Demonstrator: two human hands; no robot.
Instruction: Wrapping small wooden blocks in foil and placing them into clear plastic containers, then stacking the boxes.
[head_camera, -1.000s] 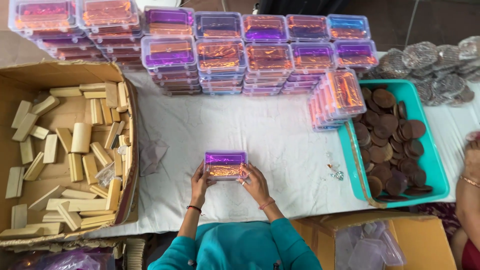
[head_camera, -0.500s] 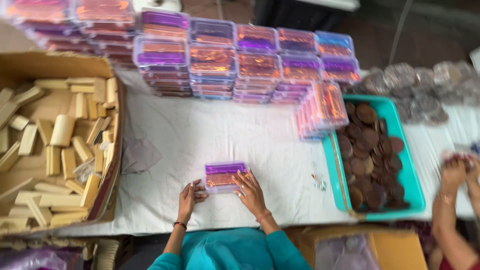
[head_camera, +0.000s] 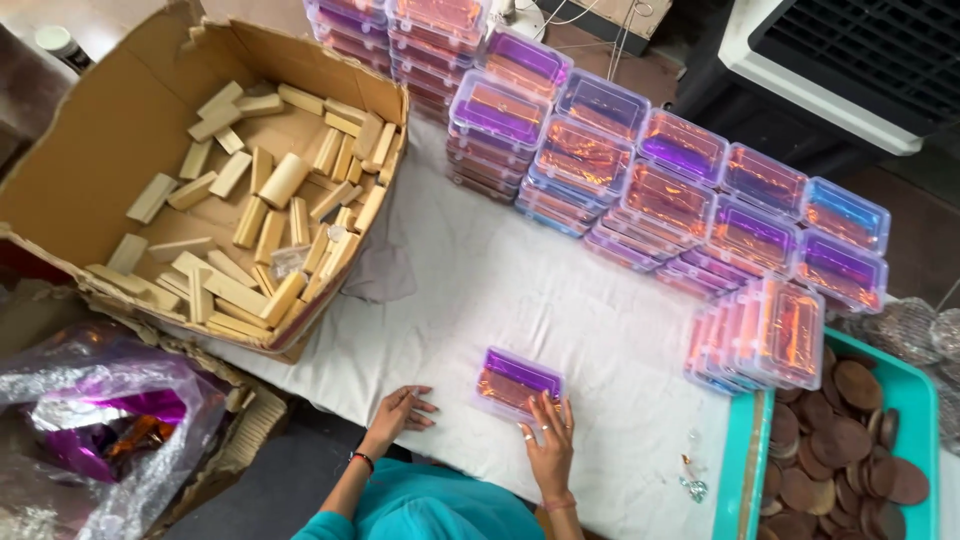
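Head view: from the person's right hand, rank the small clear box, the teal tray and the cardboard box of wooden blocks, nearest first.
From the right hand:
1. Small clear box, touching the fingertips, just ahead of the hand.
2. Teal tray of brown discs, off to the right at the table edge.
3. Cardboard box of wooden blocks, far left, beyond the left hand.

Even, soft daylight fills the scene, bright on the white desk and without hard shadows; only a faint shade lies beside the cardboard box. The clear lids of the stacked boxes throw orange and purple glare. The foil bag glints too. Focus is sharp at centre, slightly soft toward the corners, with wide-angle stretching at the edges.
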